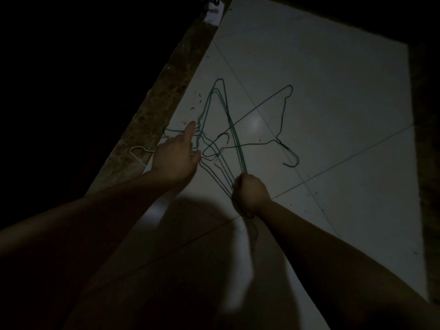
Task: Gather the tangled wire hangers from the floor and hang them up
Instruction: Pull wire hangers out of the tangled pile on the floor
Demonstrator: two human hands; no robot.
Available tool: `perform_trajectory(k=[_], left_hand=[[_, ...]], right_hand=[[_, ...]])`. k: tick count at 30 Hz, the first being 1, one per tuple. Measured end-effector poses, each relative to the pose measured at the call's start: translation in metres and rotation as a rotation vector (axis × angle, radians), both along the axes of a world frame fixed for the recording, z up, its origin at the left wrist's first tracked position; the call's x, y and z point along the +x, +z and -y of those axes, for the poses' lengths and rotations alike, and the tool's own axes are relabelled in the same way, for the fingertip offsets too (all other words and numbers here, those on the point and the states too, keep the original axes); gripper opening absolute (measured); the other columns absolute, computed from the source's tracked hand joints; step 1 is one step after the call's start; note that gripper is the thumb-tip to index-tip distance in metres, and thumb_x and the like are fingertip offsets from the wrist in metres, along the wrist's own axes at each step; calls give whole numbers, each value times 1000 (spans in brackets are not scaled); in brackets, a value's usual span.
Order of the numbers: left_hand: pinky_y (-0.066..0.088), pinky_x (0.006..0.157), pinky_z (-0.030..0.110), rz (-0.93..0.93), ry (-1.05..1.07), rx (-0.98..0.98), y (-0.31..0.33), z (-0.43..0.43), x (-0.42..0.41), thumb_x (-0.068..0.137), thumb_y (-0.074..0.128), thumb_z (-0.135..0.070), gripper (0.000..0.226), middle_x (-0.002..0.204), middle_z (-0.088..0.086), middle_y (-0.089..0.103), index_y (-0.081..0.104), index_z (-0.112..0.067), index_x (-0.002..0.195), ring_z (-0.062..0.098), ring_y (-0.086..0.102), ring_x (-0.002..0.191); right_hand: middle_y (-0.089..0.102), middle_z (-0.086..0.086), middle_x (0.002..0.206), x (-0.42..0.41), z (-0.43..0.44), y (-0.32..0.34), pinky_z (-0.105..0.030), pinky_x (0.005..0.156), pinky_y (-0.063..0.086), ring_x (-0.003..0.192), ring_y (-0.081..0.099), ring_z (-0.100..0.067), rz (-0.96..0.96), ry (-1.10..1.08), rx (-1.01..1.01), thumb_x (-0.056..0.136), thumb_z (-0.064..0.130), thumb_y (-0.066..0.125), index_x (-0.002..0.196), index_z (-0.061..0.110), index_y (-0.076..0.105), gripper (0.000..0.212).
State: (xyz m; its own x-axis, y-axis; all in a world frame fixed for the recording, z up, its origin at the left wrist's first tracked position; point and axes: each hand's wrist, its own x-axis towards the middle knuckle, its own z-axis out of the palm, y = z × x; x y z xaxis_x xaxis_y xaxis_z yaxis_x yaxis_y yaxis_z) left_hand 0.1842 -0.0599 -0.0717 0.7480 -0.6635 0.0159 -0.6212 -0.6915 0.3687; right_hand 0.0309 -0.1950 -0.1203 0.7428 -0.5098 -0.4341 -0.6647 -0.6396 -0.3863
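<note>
Several green wire hangers (234,136) lie tangled on the pale tiled floor (321,86). My right hand (250,194) grips a bunch of their wires in a fist at the near end of the tangle. My left hand (176,156) reaches into the left side of the tangle with a finger stretched out, touching the hooks there. One green hanger (283,115) spreads out to the right, its hook near the tile seam. A white wire hanger (140,153) lies partly on the rough strip at the left, just beside my left hand.
A rough brown concrete strip (162,101) runs diagonally along the floor's left edge, with darkness beyond it. Small dark specks of debris (196,101) lie near the tangle. A white object (214,15) sits at the top left. The scene is dim, with my shadow on the near tiles.
</note>
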Motion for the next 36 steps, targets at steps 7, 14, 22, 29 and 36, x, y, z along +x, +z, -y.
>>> perform_trajectory(k=[7, 14, 22, 29, 36], left_hand=[[46, 85, 38, -50, -54, -46, -8, 4, -1, 93, 49, -29, 43, 117, 15, 61, 44, -10, 131, 32, 58, 105], [47, 80, 37, -47, -80, -160, 6, 18, -8, 95, 48, -26, 32, 110, 16, 61, 55, -5, 118, 30, 59, 97], [47, 79, 39, -59, -31, -172, 25, 23, -4, 92, 34, -37, 45, 104, 17, 63, 61, -5, 108, 33, 60, 93], [45, 61, 13, -728, 194, -346, 31, 38, -19, 98, 45, -23, 32, 109, 14, 58, 53, -6, 124, 16, 59, 83], [40, 50, 25, -1000, 270, -514, 34, 41, -20, 94, 47, -1, 27, 70, 11, 51, 49, -10, 69, 17, 47, 58]], right_hand=[[51, -8, 83, -20, -3, 24, -21, 55, 28, 77, 49, -20, 176, -59, 187, 93, 8, 52, 76, 11, 42, 20], [45, 7, 73, -14, -16, 39, -10, 53, 32, 68, 44, -11, 273, -106, 245, 93, 5, 47, 74, 18, 41, 24], [47, 5, 74, -6, -28, 50, -24, 60, 27, 77, 48, -19, 382, -171, 330, 95, 2, 42, 78, 15, 42, 21], [45, 8, 73, -4, -41, 63, -25, 59, 28, 71, 45, -14, 412, -107, 354, 98, 8, 40, 88, 10, 44, 11], [47, 6, 72, -2, -31, 62, -26, 56, 28, 71, 46, -15, 421, -135, 339, 98, 11, 42, 89, 11, 46, 11]])
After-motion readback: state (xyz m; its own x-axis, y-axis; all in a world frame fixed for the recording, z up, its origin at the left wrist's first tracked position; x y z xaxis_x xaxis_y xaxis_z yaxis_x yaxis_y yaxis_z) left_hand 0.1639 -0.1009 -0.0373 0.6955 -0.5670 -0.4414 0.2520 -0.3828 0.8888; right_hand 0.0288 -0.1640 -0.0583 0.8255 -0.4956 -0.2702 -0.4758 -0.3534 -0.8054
